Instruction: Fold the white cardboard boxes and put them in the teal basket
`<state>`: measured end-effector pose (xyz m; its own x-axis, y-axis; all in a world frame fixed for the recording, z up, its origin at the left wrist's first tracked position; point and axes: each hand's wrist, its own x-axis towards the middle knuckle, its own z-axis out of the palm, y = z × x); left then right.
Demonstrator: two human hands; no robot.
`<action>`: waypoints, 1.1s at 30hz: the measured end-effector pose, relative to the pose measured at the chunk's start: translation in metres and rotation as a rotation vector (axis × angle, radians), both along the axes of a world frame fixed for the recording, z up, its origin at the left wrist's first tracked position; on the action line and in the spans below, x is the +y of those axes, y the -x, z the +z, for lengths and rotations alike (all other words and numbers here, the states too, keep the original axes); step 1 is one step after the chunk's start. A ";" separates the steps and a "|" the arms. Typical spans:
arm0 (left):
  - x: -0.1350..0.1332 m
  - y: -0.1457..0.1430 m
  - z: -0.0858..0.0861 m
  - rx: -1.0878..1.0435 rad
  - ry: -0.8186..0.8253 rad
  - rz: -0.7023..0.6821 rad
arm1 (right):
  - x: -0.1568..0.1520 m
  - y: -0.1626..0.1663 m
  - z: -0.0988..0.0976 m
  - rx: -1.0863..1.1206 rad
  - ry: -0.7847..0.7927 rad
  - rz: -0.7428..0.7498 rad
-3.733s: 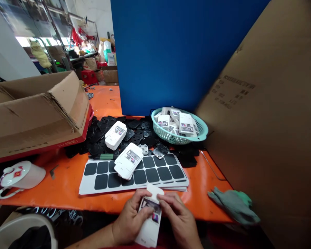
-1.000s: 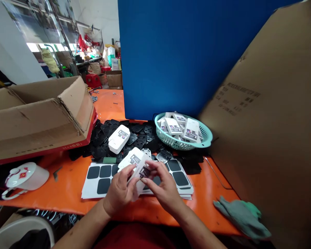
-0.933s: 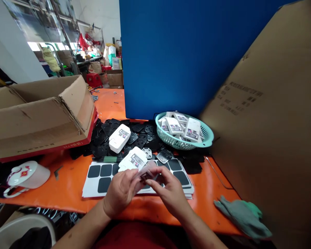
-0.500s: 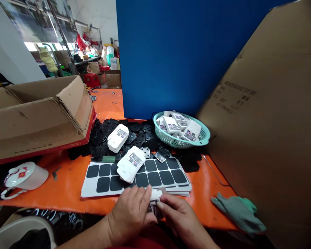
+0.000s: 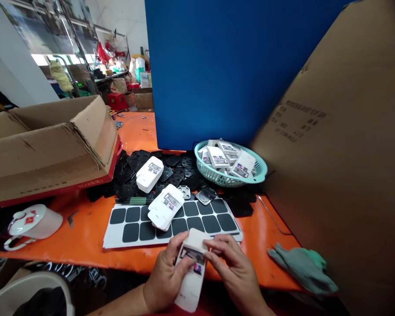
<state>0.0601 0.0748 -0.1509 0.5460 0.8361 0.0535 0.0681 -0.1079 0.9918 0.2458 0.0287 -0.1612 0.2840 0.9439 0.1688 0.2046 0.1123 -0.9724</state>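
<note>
I grip a small white box [image 5: 191,272] at the bench's [image 5: 85,232] near edge: my left hand [image 5: 166,276] wraps around it from below, my right hand [image 5: 235,267] pinches its top flap

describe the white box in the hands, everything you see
The box is a small flat white carton, seemingly thin card, with a printed picture near the top. Its rounded top flap is open. It is held over the table's near edge, top end away. The left hand grips its left side; the right hand pinches its upper right.
</note>
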 end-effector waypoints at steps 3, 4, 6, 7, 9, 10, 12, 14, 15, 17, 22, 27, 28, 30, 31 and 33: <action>-0.007 0.004 -0.009 -0.078 0.142 -0.018 | -0.011 0.009 -0.012 0.142 0.115 -0.003; -0.008 0.005 -0.011 -0.103 0.220 -0.031 | -0.015 0.014 -0.014 0.186 0.155 0.000; -0.009 0.006 -0.012 -0.136 0.362 -0.058 | -0.020 0.021 -0.017 0.258 0.228 0.038; -0.010 0.006 -0.012 -0.128 0.399 -0.063 | -0.022 0.025 -0.018 0.291 0.258 0.062; -0.009 0.005 -0.010 -0.069 0.380 -0.043 | -0.023 0.031 -0.019 0.364 0.299 0.097; -0.008 0.004 -0.008 -0.031 0.341 -0.020 | -0.022 0.033 -0.019 0.417 0.314 0.109; -0.007 0.003 -0.002 0.002 0.291 0.023 | -0.019 0.037 -0.017 0.573 0.335 0.101; -0.006 0.003 0.003 -0.042 0.279 0.043 | -0.015 0.037 -0.012 0.742 0.342 0.079; -0.006 0.003 0.006 -0.066 0.275 0.035 | -0.013 0.036 -0.008 0.796 0.347 0.087; -0.005 0.006 0.010 -0.062 0.235 0.003 | -0.010 0.030 0.000 0.755 0.329 0.164; 0.000 0.010 0.023 0.134 -0.059 -0.007 | -0.008 0.013 0.022 0.267 0.072 0.351; 0.005 0.001 0.039 0.090 0.097 -0.003 | -0.006 0.018 0.037 0.520 0.378 0.197; 0.005 -0.002 0.041 0.071 0.156 0.011 | -0.005 0.020 0.039 0.592 0.421 0.175; 0.004 -0.005 0.040 0.058 0.232 0.027 | -0.003 0.023 0.041 0.681 0.475 0.160; 0.004 -0.006 0.039 0.056 0.258 0.031 | -0.003 0.023 0.042 0.709 0.496 0.155; 0.003 -0.006 0.035 0.051 0.305 0.035 | -0.003 0.023 0.040 0.744 0.532 0.148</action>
<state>0.0663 0.0781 -0.1154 0.5126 0.8275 -0.2292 0.1168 0.1973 0.9734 0.2230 0.0261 -0.1215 0.0156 0.8798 -0.4750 -0.4740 -0.4118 -0.7783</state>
